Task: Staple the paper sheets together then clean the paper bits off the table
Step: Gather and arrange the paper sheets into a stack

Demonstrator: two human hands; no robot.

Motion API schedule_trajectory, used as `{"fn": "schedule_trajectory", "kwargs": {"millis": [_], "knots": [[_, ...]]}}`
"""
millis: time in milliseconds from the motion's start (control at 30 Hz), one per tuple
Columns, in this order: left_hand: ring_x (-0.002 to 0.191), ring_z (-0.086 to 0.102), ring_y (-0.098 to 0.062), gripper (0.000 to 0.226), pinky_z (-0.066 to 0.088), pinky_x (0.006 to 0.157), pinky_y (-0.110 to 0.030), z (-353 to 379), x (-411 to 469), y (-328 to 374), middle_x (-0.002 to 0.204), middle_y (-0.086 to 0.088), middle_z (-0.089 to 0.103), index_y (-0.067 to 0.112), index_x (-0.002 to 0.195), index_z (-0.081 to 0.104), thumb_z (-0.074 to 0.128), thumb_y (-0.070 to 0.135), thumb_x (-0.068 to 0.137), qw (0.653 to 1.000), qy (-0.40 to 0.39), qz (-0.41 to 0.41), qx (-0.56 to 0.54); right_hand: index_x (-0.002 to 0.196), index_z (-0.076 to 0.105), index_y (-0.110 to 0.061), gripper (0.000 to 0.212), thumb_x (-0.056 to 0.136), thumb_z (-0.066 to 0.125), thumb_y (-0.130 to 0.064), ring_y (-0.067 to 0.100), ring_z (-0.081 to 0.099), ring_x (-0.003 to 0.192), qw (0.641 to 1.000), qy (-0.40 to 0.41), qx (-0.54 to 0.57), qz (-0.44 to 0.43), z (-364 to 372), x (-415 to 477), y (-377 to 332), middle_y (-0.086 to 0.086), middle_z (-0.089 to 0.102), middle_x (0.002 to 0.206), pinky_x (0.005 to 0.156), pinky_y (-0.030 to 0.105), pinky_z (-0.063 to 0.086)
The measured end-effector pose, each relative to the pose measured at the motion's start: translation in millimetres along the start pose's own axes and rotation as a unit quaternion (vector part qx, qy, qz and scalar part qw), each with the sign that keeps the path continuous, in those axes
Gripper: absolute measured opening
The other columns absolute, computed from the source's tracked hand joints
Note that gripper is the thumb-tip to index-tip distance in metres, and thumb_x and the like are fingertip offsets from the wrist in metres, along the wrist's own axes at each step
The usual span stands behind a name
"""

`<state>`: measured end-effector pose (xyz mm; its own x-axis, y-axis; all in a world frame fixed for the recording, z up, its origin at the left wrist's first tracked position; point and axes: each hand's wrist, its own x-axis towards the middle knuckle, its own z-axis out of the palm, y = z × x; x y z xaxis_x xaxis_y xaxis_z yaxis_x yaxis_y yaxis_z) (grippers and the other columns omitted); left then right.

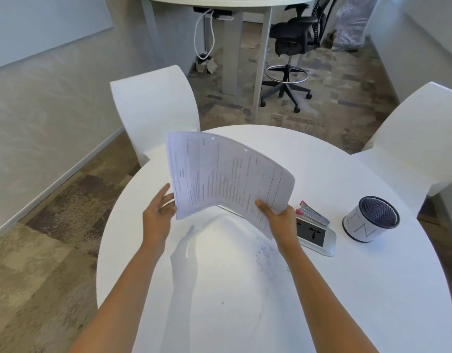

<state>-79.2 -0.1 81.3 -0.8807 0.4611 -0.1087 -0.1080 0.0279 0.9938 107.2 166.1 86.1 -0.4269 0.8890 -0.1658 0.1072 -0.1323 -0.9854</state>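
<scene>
A stack of printed paper sheets (pixel 225 174) is lifted above the round white table (pixel 321 289), bowed upward. My right hand (pixel 278 220) pinches its near right corner, thumb on top. My left hand (pixel 158 210) touches the stack's near left edge with straight fingers. A silver stapler with pink trim (pixel 313 212) lies on the table just right of my right hand. Small paper bits (pixel 267 253) are scattered on the table below my right wrist.
A power socket plate (pixel 316 236) is set into the table beside the stapler. A mesh cup wrapped in white paper (pixel 370 219) stands at the right. Two white chairs (pixel 153 108) (pixel 413 138) flank the far side. An office chair (pixel 293 47) stands beyond.
</scene>
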Motion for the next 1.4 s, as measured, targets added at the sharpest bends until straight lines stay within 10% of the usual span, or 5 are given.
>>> {"fn": "schedule_trajectory", "kwargs": {"millis": [267,600,1100,1400], "knots": [[0.109,0.057,-0.034,0.029,0.049,0.086,-0.042,18,-14,-19,0.117,-0.015,0.062,0.002,0.121,0.056,0.053,0.012,0.094,0.997,0.049,-0.026,0.059,0.089,0.065,-0.004,0.015,0.084,0.069,-0.017,0.018,0.054,0.078,1.0,-0.001,0.02,0.002,9,-8,21,0.005,0.061,0.081,0.07,0.028,0.048],[0.1,0.057,-0.02,0.036,0.047,0.083,-0.03,17,-21,-18,0.111,-0.005,0.061,0.006,0.125,0.053,0.059,0.015,0.09,0.998,0.065,-0.006,0.011,0.114,0.057,-0.026,0.035,0.082,0.071,-0.02,0.001,0.06,0.093,0.998,-0.02,0.059,0.003,4,-7,23,-0.011,0.065,0.102,0.064,0.01,0.051],[0.098,0.057,-0.027,0.027,0.045,0.078,-0.032,19,-9,-40,0.104,-0.007,0.061,0.003,0.116,0.057,0.053,0.017,0.094,0.99,0.003,-0.046,0.131,0.096,0.059,-0.026,0.018,0.083,0.07,-0.019,0.007,0.06,0.087,0.998,-0.022,0.042,0.04,1,5,32,-0.008,0.065,0.091,0.072,0.02,0.049],[0.076,0.06,-0.017,0.014,0.046,0.063,-0.023,4,21,2,0.088,-0.004,0.066,0.005,0.096,0.064,0.062,0.016,0.089,0.993,-0.043,-0.068,0.086,0.096,0.063,-0.015,0.016,0.083,0.07,-0.021,0.003,0.067,0.062,1.0,-0.007,-0.001,0.028,-40,29,-9,-0.002,0.07,0.082,0.051,0.016,0.053]]}}
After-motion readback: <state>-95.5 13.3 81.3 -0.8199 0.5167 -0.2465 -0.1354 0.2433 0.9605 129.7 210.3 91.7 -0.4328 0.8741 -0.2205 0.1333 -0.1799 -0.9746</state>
